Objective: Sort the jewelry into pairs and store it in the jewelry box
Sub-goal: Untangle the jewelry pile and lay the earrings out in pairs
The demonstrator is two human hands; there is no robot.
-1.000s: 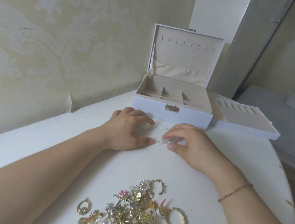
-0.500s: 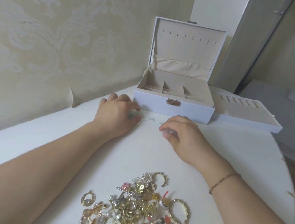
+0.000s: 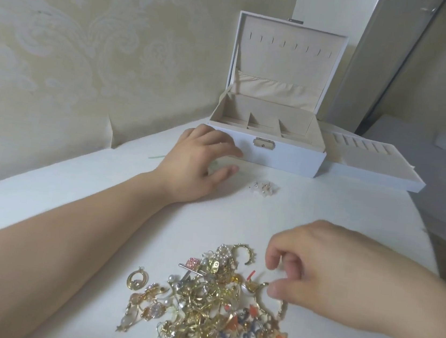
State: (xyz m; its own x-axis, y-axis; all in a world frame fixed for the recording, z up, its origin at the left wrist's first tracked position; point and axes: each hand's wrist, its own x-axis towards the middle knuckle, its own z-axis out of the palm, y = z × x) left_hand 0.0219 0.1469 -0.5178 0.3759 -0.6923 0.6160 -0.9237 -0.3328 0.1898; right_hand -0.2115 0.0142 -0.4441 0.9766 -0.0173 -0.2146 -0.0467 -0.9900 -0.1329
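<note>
Surface: white table (image 3: 73, 192) against a patterned cream wall; my two bare arms reach over it from the near edge.
Left hand: my left hand (image 3: 197, 163) rests palm-down at the far left, just in front of the box's left corner, fingers loosely spread, thumb out toward the right. I cannot tell whether anything lies under the palm; a thin pale-green strand (image 3: 156, 157) shows just left of it.
Jewelry box: the white jewelry box (image 3: 287, 160) stands open at the far middle, lid upright, its beige compartments showing nothing inside from this angle; a separate ring tray (image 3: 378, 179) lies touching its right side.
Set-aside piece: a small pale cluster (image 3: 264, 188) lies alone between my left thumb and the box front.
Pile: the jewelry pile (image 3: 205, 301) sits near me, middle, gold hoops, pearls, orange stars and blue curls tangled together.
Right hand: my right hand (image 3: 324, 268) hovers at the pile's right edge, thumb and forefinger curled toward each other but apart, holding nothing.
Key relation: a gold curved earring (image 3: 260, 292) lies just left of and below my thumb tip, its arc running near-to-far. My right hand is far nearer; I judge it takes this piece.
</note>
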